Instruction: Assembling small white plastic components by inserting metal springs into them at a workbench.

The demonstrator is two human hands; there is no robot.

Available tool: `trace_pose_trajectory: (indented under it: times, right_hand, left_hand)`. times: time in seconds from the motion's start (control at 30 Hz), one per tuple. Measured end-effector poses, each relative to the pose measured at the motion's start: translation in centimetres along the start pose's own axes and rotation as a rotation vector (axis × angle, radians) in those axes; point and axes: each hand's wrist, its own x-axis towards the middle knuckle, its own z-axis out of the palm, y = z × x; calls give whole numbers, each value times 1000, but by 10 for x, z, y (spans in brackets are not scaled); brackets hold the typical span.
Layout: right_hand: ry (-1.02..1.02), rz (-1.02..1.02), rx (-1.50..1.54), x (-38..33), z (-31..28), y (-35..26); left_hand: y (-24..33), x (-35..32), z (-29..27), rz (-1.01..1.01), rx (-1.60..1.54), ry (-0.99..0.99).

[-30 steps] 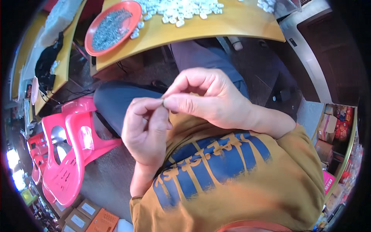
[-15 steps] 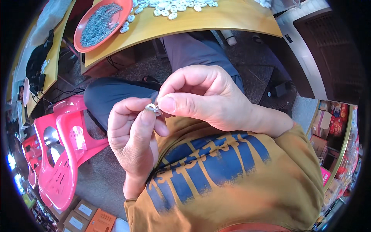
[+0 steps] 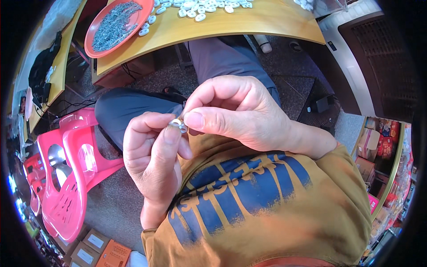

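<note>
My left hand (image 3: 153,153) pinches a small white plastic piece with holes (image 3: 179,124) between thumb and forefinger, above my lap. My right hand (image 3: 242,115) is closed in a pinch right beside it, thumb and forefinger at the piece's right edge. Whatever lies between those right fingertips is too small and hidden to name. Similar white oval pieces with holes (image 3: 200,17) lie scattered on the yellow table. A red plastic bowl (image 3: 141,23) at the table's left end holds a heap of thin, small metal parts (image 3: 114,27).
The yellow tabletop (image 3: 249,24) curves across the far side, its front edge over my knees. Pink plastic chairs (image 3: 78,178) stand at my left, with cardboard boxes (image 3: 95,240) nearer me. A dark-fronted appliance (image 3: 378,58) is at far right, above shelves of packages (image 3: 371,142).
Both hands keep almost the same place and grip. The white piece has turned slightly between the left fingertips, and the whole view has shifted a little.
</note>
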Motion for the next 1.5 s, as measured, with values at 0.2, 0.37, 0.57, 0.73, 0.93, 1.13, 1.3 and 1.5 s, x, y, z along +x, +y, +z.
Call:
trace_pose_trajectory:
  times: [0.2, 0.37, 0.57, 0.73, 0.93, 1.13, 1.3, 1.5]
  right_hand:
    - [1, 1, -41, -1, 0, -2]
    - [2, 9, -62, 0, -1, 0]
    - [33, -188, -407, 0, -1, 3]
    - [11, -408, -847, 2, -5, 0]
    - [63, -238, -496, 2, -4, 8]
    - [-63, -210, -584, -1, -4, -2]
    - [-32, -203, -585, 1, -5, 0]
    - [50, -217, -702, 9, -9, 7]
  left_hand:
    - [-1, 0, -3, 12, -6, 0]
    - [-3, 1, -3, 6, 3, -2]
    - [-3, 0, -2, 24, 36, 3]
    - [-3, -2, 1, 122, 223, -18]
    - [-6, 0, -2, -19, 49, 14]
    - [-2, 0, -3, -28, -24, 28]
    - [-6, 0, -4, -44, 9, 29]
    - [-10, 6, -1, -93, 12, 84]
